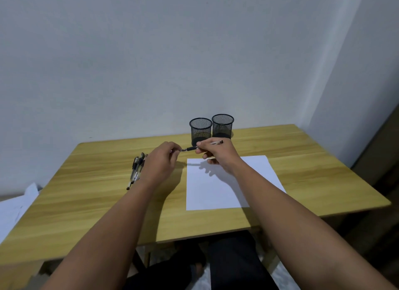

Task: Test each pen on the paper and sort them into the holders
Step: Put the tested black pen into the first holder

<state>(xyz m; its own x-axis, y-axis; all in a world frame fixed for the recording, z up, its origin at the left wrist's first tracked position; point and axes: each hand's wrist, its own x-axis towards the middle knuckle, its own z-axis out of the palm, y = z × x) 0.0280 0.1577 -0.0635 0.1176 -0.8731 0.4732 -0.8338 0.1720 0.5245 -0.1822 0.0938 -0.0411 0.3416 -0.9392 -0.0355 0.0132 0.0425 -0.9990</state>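
My right hand grips a clear pen with a black grip, held level above the far edge of the white paper. My left hand pinches something small at the pen's tip end, probably its cap, which my fingers hide. A bundle of several pens lies on the table left of my left wrist. Two black mesh holders stand at the back: the left holder and the right holder. Both look empty.
The wooden table ends at the wall behind the holders. White sheets lie off the table's left side. My legs show below the near table edge.
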